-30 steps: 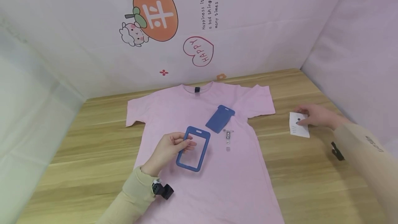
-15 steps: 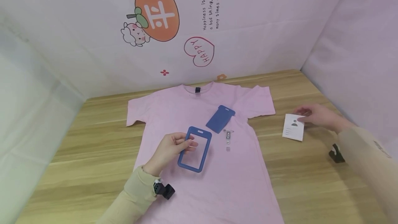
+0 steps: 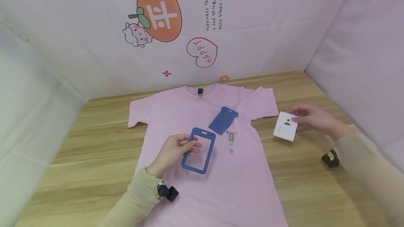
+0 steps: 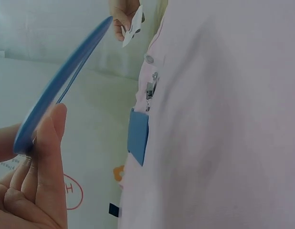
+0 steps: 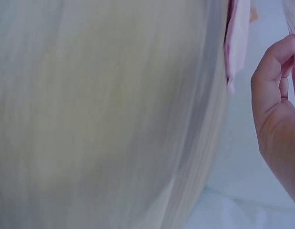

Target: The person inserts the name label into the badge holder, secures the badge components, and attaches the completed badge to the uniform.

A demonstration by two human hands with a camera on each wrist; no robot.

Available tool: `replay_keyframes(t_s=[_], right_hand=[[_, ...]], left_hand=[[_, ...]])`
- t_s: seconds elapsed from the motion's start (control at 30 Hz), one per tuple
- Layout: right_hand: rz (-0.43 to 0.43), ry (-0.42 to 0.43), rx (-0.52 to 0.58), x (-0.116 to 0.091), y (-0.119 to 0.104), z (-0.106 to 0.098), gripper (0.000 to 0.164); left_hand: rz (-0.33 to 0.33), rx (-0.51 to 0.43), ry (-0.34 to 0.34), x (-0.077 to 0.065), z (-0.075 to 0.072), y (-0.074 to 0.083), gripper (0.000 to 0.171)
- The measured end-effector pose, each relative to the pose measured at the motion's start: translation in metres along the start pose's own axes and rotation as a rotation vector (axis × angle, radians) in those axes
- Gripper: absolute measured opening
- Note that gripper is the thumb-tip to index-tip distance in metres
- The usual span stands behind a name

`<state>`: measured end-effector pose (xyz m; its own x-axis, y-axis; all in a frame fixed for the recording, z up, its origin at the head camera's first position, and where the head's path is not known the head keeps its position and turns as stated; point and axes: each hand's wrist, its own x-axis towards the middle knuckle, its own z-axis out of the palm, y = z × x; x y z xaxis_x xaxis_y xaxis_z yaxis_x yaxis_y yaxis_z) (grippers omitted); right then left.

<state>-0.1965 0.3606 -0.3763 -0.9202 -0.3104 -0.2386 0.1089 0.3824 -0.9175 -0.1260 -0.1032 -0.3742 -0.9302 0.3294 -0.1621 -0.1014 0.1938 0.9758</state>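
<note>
The left hand (image 3: 172,152) pinches a blue rectangular plastic frame (image 3: 209,154) above a pale pink cloth T-shirt (image 3: 233,188) spread on a wood-grain table (image 3: 94,143). The right hand (image 3: 315,120) pinches a white rectangular printed card (image 3: 285,129) beside the T-shirt, where a flat blue plastic panel (image 3: 223,120) and silver metal clip (image 3: 231,137) lie.

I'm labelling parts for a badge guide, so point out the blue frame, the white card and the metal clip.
Blue frame (image 3: 209,154): head view, on its right-hand side bar.
White card (image 3: 285,129): head view, just below the printed figure.
Metal clip (image 3: 231,137): head view, middle of its body.
</note>
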Motion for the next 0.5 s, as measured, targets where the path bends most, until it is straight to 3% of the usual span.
replay_keyframes(t_s=[0.5], right_hand=[[-0.076,-0.054,0.068,0.01,-0.032,0.051,0.02]], left_hand=[[0.025,0.001,0.007,0.002,0.004,0.001,0.031]])
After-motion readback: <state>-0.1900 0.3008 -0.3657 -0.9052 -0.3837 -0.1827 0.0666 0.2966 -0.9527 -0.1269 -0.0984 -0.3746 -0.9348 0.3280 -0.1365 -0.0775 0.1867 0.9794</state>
